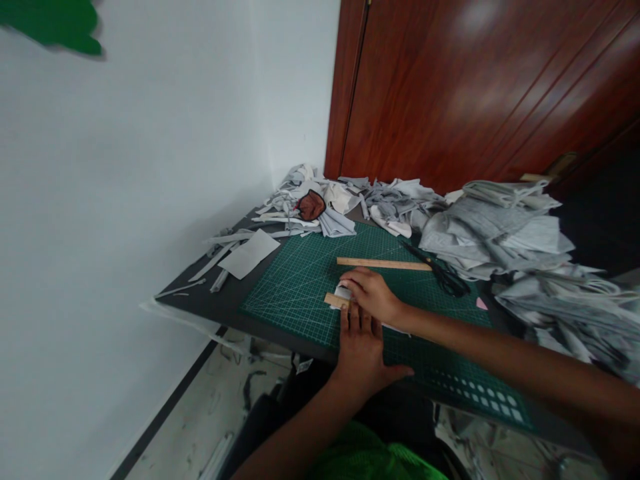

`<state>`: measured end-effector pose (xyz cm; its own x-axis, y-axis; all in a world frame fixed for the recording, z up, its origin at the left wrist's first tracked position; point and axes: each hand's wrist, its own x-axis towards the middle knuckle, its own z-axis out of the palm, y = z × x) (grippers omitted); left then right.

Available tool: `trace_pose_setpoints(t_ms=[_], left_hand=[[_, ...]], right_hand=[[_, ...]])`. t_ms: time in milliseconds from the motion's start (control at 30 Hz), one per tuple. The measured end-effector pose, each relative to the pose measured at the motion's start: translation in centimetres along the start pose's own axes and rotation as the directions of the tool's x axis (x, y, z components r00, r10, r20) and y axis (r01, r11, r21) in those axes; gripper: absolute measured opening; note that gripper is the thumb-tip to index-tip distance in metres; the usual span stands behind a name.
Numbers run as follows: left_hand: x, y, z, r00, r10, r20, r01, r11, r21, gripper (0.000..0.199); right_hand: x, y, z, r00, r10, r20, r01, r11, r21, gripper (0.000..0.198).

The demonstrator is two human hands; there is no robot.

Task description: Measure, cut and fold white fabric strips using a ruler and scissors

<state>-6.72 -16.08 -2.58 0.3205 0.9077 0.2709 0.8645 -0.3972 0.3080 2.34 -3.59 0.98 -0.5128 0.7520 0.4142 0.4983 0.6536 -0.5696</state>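
Observation:
My left hand (361, 350) lies flat at the near side of the green cutting mat (295, 280). Its fingers are stretched forward, with the tips pressing a short wooden ruler (334, 301), and the thumb points out to the right. Under the ruler is a small piece of whitish fabric (342, 292), mostly covered by the hands. Just beyond it my right hand (375, 293) is closed, its fingertips at the fabric's far edge; whatever it may grip is hidden. A longer wooden ruler (383, 264) rests on the mat farther away.
Black scissors (443, 272) lie right of the long ruler. Stacks of grey fabric (495, 230) stand on the right, with scraps (400, 200) along the back. A brown, black-edged piece (311, 205) and a pale rectangular sheet (249, 254) lie toward the left. Wall and door border the table.

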Motion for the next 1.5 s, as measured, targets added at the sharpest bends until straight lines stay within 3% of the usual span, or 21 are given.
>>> trace_pose_setpoints(t_ms=[367,567,767,1033,1300,1500], left_hand=[[-0.3,0.1,-0.5,1.000,-0.026,0.005,0.026,1.000,-0.002,0.120],[-0.1,0.1,-1.0,0.999,-0.019,0.040,0.019,1.000,0.016,0.115],[0.1,0.1,-1.2,0.999,-0.011,0.053,0.009,0.999,0.049,0.113],[0.4,0.1,-1.3,0.999,0.002,0.042,-0.005,0.996,0.085,0.107],[0.4,0.0,-1.3,0.999,0.009,0.030,-0.013,0.994,0.113,0.104],[0.4,-0.1,-1.4,0.999,0.007,0.044,-0.013,0.991,0.131,0.102]], right_hand=[[-2.6,-1.9,-0.7,0.998,0.054,-0.026,-0.050,0.988,0.149,0.021],[-3.7,-1.5,-1.9,0.951,0.226,-0.211,-0.179,0.959,0.220,0.024],[-7.2,0.7,-4.6,0.883,0.386,-0.267,-0.324,0.913,0.248,0.028],[-10.1,5.8,-7.8,0.828,0.482,-0.286,-0.449,0.876,0.175,0.037],[-8.4,7.1,-6.6,0.831,0.473,-0.293,-0.400,0.874,0.278,0.042],[-7.5,8.2,-6.3,0.807,0.545,-0.226,-0.376,0.770,0.516,0.050]])
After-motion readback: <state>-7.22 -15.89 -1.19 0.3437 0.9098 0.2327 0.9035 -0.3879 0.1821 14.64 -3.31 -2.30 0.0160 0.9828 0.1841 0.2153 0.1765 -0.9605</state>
